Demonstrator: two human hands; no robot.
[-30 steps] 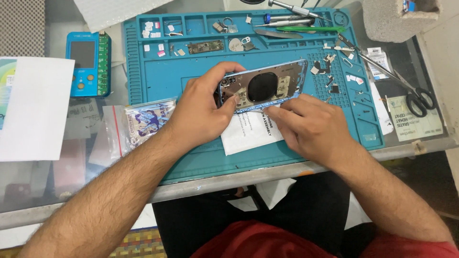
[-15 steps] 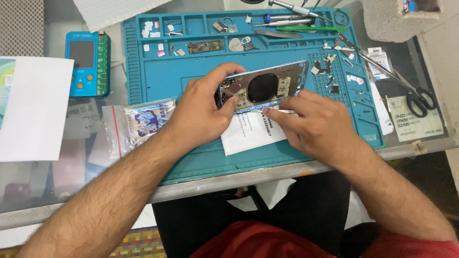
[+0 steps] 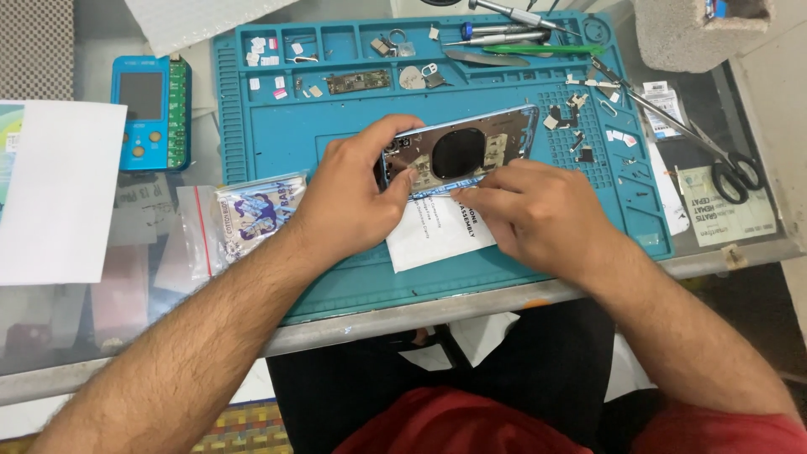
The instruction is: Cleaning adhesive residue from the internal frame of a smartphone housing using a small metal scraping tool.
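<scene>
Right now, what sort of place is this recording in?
Probably a phone repair bench: a blue mat with trays of small parts, screwdrivers along its top, and both hands on an opened phone.

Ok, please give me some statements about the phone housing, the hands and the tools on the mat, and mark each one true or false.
1. The left hand grips the opened phone housing at its left end. True.
2. The phone housing lies outside the blue work mat. False: it is held over the mat.
3. The right hand is at the near long edge of the housing. True.
4. The scissors are in the right hand. False: they lie on the table at the right, untouched.
5. A white paper sheet lies on the mat under the hands. True.
6. The blue handheld tester stands on the mat. False: it lies left of the mat.
</scene>
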